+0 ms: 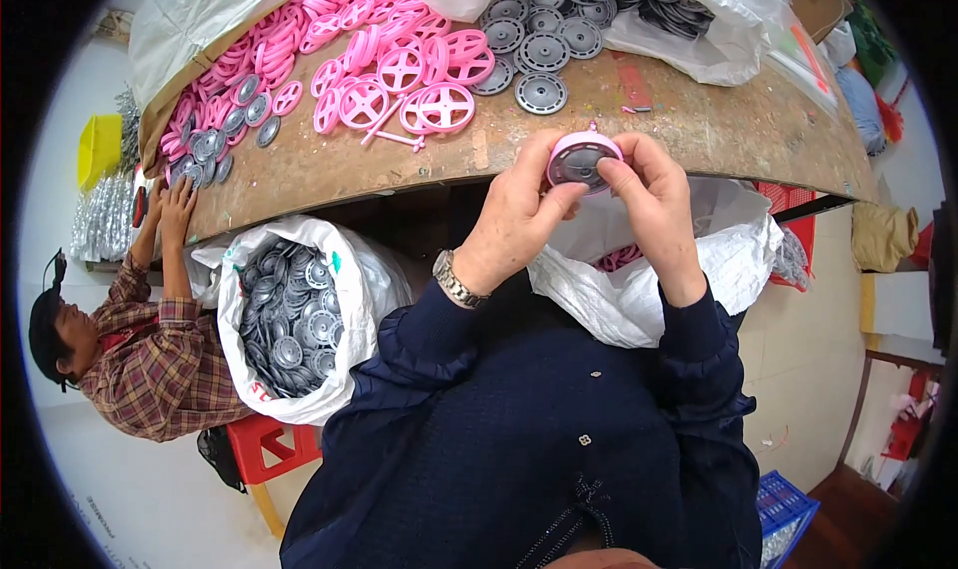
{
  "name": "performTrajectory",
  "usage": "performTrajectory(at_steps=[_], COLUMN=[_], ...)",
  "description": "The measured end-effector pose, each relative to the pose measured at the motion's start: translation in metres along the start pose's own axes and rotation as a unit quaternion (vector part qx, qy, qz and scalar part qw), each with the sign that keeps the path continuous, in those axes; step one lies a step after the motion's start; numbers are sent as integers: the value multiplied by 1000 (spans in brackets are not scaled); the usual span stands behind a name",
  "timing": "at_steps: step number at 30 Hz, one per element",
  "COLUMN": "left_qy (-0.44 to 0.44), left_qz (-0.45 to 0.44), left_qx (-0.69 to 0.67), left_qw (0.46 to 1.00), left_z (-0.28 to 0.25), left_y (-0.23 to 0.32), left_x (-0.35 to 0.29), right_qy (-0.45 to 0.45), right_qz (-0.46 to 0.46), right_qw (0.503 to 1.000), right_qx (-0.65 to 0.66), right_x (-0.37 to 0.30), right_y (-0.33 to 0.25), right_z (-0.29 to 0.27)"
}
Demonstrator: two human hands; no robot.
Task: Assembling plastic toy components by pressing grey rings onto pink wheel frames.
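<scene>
A pink toy wheel [561,149] with a grey ridged disc [579,169] set in its face is held at the table's front edge. My left hand [520,208] grips its left side, the thumb against the lower rim. From the right, my right hand [653,196] grips it too, with its thumb pressed on the disc. Beyond them a loose grey disc [541,93] lies on the brown table [679,130]. Pink wheels with four spokes [439,107] are heaped to the left, beside thin pink rods [391,135]. More grey discs [544,52] are piled at the back.
An open white sack [361,309] of grey discs stands at my left. Another white sack [649,304] holding pink parts lies under my hands. Leftward, a co-worker in a plaid shirt [165,369] reaches to the table near a red stool [267,449]. A blue crate [788,514] sits lower right.
</scene>
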State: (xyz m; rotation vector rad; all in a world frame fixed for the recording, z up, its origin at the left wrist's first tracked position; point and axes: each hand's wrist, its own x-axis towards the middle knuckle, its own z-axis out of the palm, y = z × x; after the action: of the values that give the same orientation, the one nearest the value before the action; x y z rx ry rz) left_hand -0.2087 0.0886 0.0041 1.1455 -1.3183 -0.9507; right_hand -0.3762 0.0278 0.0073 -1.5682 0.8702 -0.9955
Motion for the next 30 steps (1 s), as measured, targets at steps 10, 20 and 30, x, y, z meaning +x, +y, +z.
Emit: performTrajectory(at_steps=[10,20,30], left_qy=[-13,-19,108], left_qz=[95,-11,216], left_qx=[146,-3,430], left_qw=[985,1000,870], left_z=[-1,6,-37], left_y=[-7,-4,7], left_x=[-6,-11,8], right_qy=[-44,-70,-85], right_qz=[-20,-26,20], right_qw=[999,997,987], right_qx=[17,-13,-134], right_x=[-6,-11,-21], right_y=[-10,-13,5], right_z=[6,-7,-44])
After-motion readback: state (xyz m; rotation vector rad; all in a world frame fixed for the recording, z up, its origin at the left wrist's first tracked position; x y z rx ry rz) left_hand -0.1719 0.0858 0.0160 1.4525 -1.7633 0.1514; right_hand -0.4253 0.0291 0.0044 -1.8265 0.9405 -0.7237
